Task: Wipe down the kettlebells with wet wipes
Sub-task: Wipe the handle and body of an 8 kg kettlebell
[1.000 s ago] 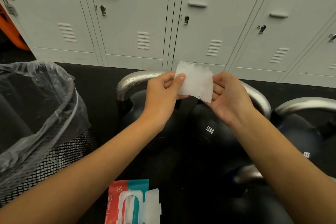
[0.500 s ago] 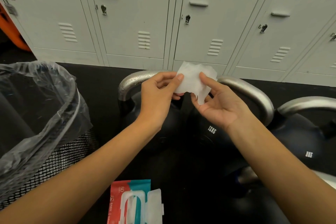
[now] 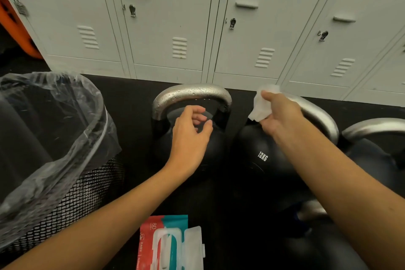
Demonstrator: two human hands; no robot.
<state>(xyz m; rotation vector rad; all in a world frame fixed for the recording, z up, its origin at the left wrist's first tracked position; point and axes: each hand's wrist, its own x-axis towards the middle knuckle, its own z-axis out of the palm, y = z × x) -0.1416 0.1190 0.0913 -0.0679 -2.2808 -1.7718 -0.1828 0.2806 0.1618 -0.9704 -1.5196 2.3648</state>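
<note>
right hand (image 3: 277, 114), right of centre frame: fingers (image 3: 267, 95) clenched round a crumpled wet wipe (image 3: 262, 105), held just above the steel handle (image 3: 320, 116) of the 12kg kettlebell (image 3: 260, 155). that handle arches from beneath the hand toward the right of the frame, so this hand is the nearer; contact with the metal cannot be told from here.
left hand (image 3: 189, 131), centre frame: fingers loosely curled, grasping nothing, hanging inside the droplet-beaded handle (image 3: 190, 94) of the left kettlebell (image 3: 188, 151).
third kettlebell (image 3: 372, 151): far right.
wipes pack (image 3: 171, 245), lid open: bottom centre.
lined mesh bin (image 3: 54, 138): left.
</note>
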